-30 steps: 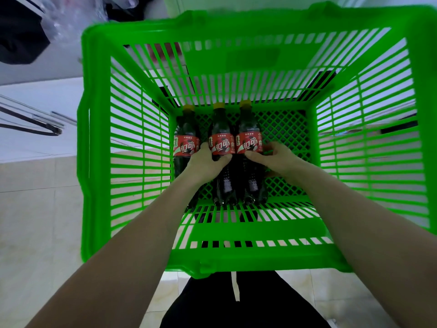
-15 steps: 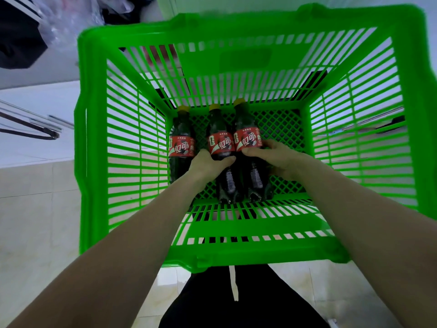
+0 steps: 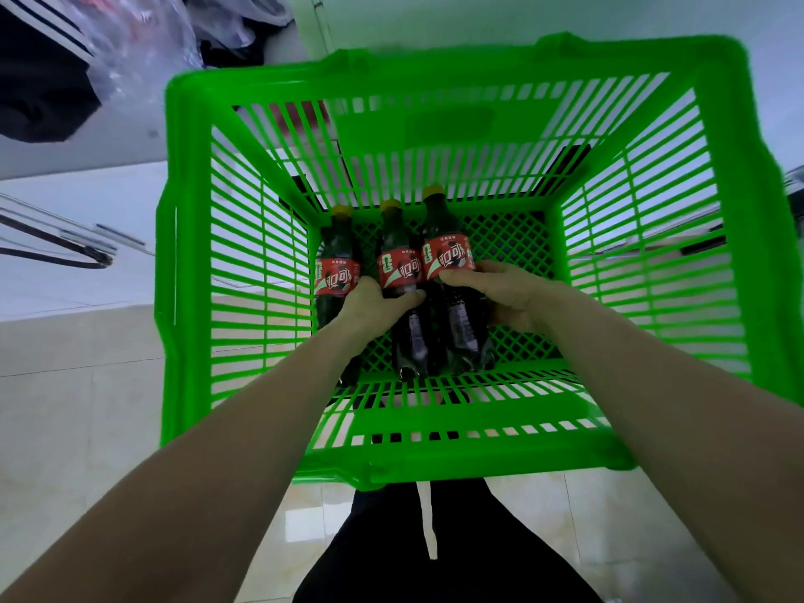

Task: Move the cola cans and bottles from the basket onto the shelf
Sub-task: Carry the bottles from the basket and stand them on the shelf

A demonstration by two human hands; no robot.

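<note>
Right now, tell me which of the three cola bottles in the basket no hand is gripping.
The leftmost bottle, by the basket wall. The left hand holds the middle bottle, the right hand the rightmost bottle.

A home interior is suggested: pale glossy floor tiles, dark striped clothing and a crumpled plastic bag are seen far left.

dark striped garment top left; clear plastic bag beside it; pale tiled floor
</note>
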